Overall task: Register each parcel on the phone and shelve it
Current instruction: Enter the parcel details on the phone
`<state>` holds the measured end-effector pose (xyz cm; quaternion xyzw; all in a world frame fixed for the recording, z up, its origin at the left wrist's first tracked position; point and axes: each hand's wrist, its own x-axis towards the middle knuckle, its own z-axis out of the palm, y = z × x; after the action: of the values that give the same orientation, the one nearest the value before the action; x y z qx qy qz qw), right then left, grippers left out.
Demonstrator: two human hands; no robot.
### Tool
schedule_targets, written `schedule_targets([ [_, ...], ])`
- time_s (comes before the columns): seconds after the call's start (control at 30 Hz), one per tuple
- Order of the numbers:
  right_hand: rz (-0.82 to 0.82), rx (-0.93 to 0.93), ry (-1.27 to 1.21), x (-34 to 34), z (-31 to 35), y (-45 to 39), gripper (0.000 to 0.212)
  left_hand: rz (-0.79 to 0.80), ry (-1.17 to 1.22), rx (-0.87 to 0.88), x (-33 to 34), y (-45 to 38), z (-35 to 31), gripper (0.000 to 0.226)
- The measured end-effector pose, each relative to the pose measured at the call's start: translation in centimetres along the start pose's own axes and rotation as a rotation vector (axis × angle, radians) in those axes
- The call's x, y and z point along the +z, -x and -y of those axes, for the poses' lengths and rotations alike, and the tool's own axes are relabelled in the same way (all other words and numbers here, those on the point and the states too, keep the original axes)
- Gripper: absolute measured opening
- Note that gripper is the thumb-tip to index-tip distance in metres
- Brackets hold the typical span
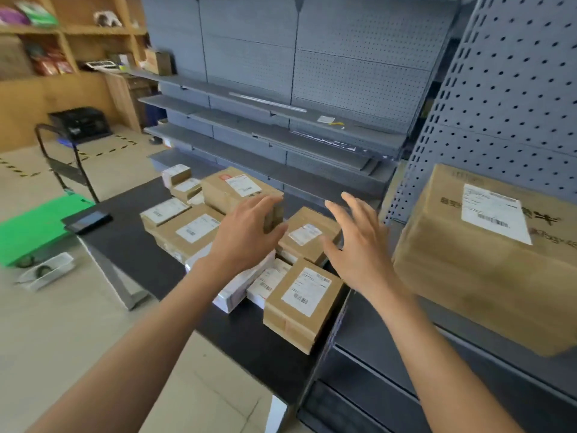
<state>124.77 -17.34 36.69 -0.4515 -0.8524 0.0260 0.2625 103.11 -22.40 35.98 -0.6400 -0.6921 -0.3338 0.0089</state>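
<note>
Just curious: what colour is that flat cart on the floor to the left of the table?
Bright green cart, seen in the head view.

A single head-worn wide-angle camera looked forward and down from standing height. It faced a black table [125,242] at frame centre, close enough that both forearms entered from the bottom edge. Grey pegboard shelving [312,73] filled the upper centre and right side, bowed by the lens. Wooden shelves [68,32] sat farther off, upper left.
</note>
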Motion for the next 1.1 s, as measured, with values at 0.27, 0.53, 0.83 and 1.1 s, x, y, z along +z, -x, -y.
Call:
schedule_targets([
  [0.27,0.154,-0.109,-0.106,8.6,13.3,-3.6,0.061,-0.02,-0.056,-0.222,-7.0,5.1,13.4,0.057],
  [0.53,0.271,-0.243,-0.212,15.8,22.3,-6.9,0.065,-0.07,-0.101,-0.353,-12.2,8.3,22.8,0.055],
  [0.83,0.343,-0.343,-0.258,23.6,27.2,-13.7,0.062,-0.086,-0.158,-0.485,-12.7,6.6,31.7,0.057],
  [1.1,0.442,-0.392,-0.263,30.6,30.0,-21.1,0.063,-0.062,-0.134,-0.609,-12.3,2.7,38.3,0.057],
])
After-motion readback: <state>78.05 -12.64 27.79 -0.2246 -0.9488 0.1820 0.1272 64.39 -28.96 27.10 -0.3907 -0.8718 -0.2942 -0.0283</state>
